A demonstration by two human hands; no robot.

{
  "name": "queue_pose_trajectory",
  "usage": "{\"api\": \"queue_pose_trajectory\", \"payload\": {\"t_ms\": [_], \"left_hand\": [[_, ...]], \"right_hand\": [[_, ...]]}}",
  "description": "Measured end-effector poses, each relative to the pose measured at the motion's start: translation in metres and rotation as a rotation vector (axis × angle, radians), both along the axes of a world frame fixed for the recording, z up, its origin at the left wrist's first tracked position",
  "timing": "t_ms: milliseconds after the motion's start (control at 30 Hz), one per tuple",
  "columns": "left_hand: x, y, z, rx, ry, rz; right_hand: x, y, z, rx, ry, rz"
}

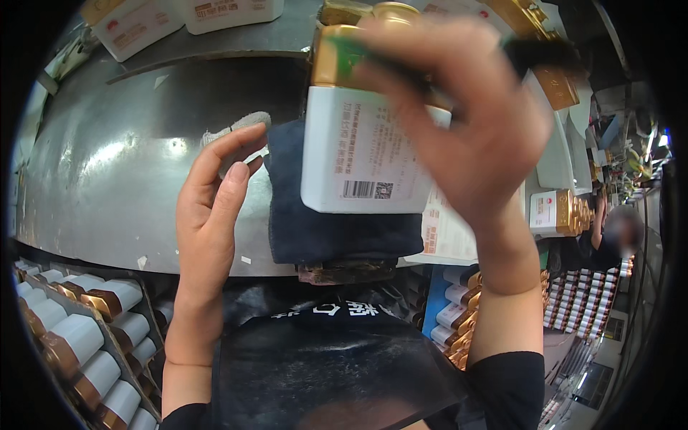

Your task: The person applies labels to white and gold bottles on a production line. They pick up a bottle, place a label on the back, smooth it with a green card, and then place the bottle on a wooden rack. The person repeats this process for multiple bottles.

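A white bottle with a gold shoulder and cap lies on a dark folded cloth in front of me. Its printed face, with a barcode, is turned up. Over the gold part, my right hand is closed round a slim black and green tool, smeared by motion so that its kind is unclear. Left of the cloth, my left hand is open, thumb and curved index finger apart. Just beyond those fingers is a greyish-white rag; whether the hidden fingers touch it I cannot tell.
The metal table curves around the work spot. White and gold bottles stand at its far edge. More bottles fill the racks at lower left. On the right are a gold-capped bottle, printed sheets and another person.
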State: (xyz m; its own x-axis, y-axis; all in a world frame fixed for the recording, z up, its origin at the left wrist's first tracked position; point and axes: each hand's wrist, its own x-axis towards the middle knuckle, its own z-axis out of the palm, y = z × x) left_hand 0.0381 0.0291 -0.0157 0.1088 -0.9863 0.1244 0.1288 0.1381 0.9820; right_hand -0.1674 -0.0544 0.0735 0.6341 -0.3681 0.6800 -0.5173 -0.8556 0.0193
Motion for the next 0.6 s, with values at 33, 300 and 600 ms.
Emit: {"api": "queue_pose_trajectory", "payload": {"t_ms": [33, 300, 600], "left_hand": [[0.002, 0.001, 0.000, 0.005, 0.010, 0.000], [0.011, -0.003, 0.001, -0.029, 0.003, -0.059], [-0.022, -0.020, 0.000, -0.342, -0.554, -0.126]], "right_hand": [[0.004, 0.011, -0.006, -0.006, 0.049, 0.029], [-0.008, 0.036, -0.009, 0.055, 0.007, 0.147], [-0.067, 0.073, -0.014, 0.892, -0.530, 0.071]]}}
